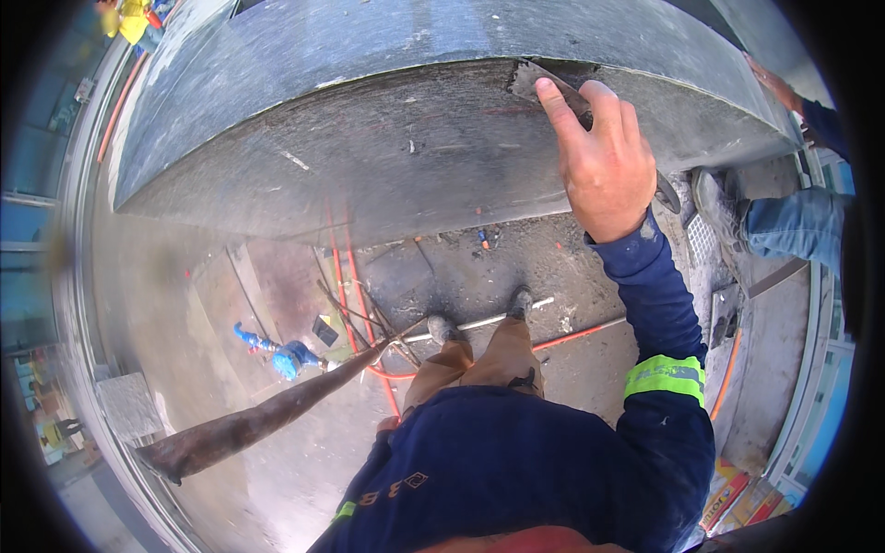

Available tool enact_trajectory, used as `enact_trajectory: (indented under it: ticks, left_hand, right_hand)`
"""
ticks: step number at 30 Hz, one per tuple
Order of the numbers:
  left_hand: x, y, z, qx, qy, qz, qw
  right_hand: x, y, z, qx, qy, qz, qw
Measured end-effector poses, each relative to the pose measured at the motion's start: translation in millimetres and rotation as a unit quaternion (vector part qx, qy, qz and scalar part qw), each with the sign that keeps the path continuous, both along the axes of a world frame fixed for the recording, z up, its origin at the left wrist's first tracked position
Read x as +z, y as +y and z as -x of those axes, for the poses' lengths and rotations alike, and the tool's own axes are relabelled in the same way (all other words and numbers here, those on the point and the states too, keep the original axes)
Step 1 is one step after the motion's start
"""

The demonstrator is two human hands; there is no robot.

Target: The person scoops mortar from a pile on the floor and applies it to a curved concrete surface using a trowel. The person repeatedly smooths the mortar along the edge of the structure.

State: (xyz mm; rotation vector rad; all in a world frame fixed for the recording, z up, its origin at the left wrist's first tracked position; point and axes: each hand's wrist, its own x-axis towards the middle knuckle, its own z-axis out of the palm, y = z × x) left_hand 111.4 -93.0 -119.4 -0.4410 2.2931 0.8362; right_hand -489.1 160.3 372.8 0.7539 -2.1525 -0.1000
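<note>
My right hand [610, 166] is raised to a long grey slab-like structure [415, 138] in front of me. Its fingers are closed around a flat, dark scraper [544, 83] with a jagged end, pressed to the slab's upper edge. A dark curved end [667, 194], seemingly the tool's handle, shows beside the wrist. Beneath the blade the surface looks dark and rough. Only a sliver of my left hand [387, 424] shows low by my hip; its fingers are hidden behind my body.
Below lie orange hoses [581, 334], a white pipe [479, 323], thin rods [369, 318] and a blue tool [288, 359]. A brown beam [267, 415] slants at left. Another person's leg [793, 226] and arm [784, 88] are at right. Someone in yellow [132, 18] stands far left.
</note>
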Motion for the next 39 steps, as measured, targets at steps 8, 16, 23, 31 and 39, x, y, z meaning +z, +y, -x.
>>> enact_trajectory:
  ticks: [8,16,23,31,39]
  left_hand:
    - [0.6,-0.2,7.9,0.005,0.008,0.002,1.000]
    - [8.3,4.7,16.7,-0.016,-0.003,0.016,1.000]
    - [11.0,4.1,14.9,-0.034,0.005,0.022,0.999]
    - [5.1,-12.9,18.7,-0.067,-0.015,0.025,0.997]
    - [-64.6,-5.5,58.8,-0.214,-0.111,-0.007,0.970]
  right_hand:
    - [2.0,20.2,1.8,-0.027,-0.008,-0.013,1.000]
    - [-3.2,43.6,10.3,-0.040,-0.002,-0.009,0.999]
    - [-5.1,62.7,14.9,-0.062,-0.005,0.001,0.998]
    - [-9.8,115.1,-0.7,-0.185,-0.066,0.050,0.979]
    - [-260.9,285.0,-162.3,-0.415,-0.642,0.125,0.632]
